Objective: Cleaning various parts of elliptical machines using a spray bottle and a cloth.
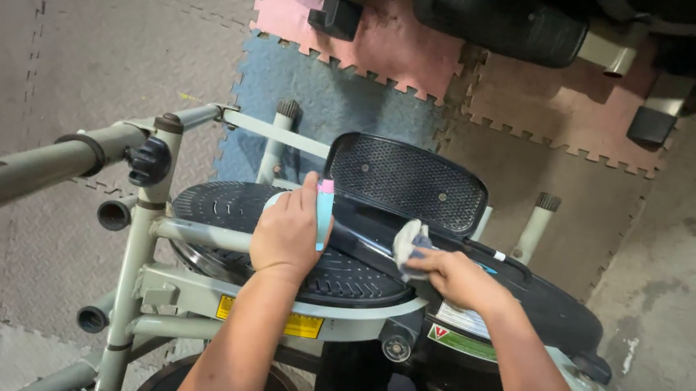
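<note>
While left hand [286,237] grips a spray bottle [322,212], right hand [448,275] presses a cloth [409,239].

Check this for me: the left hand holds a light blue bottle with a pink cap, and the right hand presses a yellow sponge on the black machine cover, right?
Not quite. In the head view, the right hand presses a crumpled white cloth, not a yellow sponge, on the black machine cover. The left hand does hold the light blue bottle with a pink cap.

left hand [286,237] hides most of the spray bottle [323,210].
</note>
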